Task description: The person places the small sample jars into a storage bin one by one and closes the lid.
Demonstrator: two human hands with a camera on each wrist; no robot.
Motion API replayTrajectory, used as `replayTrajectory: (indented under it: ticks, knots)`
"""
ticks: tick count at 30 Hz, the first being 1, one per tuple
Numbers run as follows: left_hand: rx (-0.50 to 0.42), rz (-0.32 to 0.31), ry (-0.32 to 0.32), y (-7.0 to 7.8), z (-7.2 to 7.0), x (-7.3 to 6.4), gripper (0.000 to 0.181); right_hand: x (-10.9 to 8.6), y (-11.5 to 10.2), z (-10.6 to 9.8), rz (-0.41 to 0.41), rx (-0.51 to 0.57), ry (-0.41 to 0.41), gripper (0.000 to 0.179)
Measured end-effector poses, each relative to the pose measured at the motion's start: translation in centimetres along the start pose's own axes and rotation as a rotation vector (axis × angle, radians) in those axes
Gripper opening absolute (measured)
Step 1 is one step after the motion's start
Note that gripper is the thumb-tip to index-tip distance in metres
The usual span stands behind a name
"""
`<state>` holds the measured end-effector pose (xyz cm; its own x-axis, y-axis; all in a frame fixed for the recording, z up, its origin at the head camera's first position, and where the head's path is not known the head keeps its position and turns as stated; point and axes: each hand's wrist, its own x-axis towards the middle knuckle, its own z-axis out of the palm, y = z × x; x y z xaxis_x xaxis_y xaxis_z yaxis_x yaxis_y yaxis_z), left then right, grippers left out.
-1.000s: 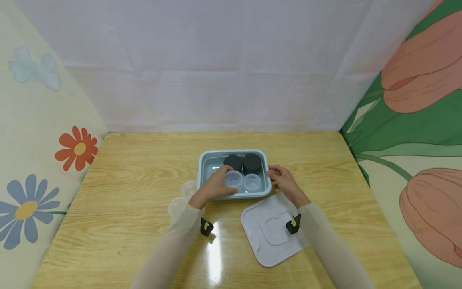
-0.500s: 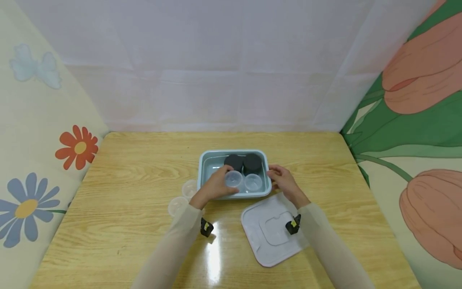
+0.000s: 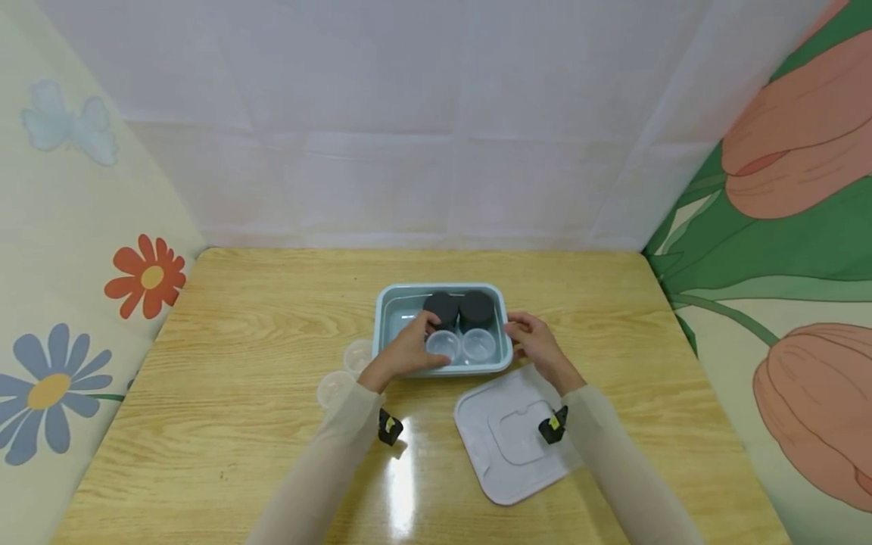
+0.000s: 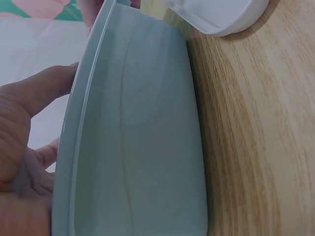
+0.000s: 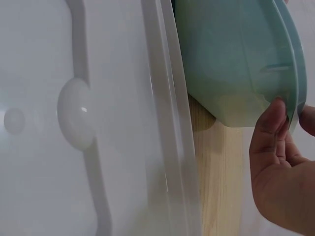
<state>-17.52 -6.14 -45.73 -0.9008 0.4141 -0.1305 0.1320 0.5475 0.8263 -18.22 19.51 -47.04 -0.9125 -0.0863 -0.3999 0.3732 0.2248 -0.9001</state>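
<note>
A light blue plastic box stands on the table with two black round containers along its back. In front of them sit two small clear plastic cups, a right one and a left one. My left hand reaches over the box's front rim and holds the left clear cup between thumb and fingers. In the left wrist view the box's wall hides that cup. My right hand grips the box's right end; the right wrist view shows thumb and fingers pinching the rim.
A white lid lies on the wooden table in front of the box, under my right forearm. Clear round plastic pieces lie left of the box, partly covered by my left sleeve. A pale cloth hangs behind the table.
The left clear cup has sunk slightly lower into the box with my left hand on it, coming level beside the right cup. My right hand stays at the box's rim.
</note>
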Motion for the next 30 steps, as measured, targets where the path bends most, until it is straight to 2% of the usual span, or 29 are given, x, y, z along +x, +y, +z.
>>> replayTrajectory:
  ticks: [5,15,30]
  knots:
    - [-0.008,-0.028,-0.018,0.0,0.0,0.1,0.069,0.0,0.0,0.0,0.001,0.003,0.003,0.040]
    - [-0.006,-0.036,-0.030,-0.1,-0.3,0.1,0.068,0.1,0.1,-0.1,-0.009,0.012,-0.011,0.041]
    - [-0.014,0.010,0.004,-0.3,-1.9,-0.9,0.061,0.2,0.1,0.0,-0.014,0.011,-0.008,0.040]
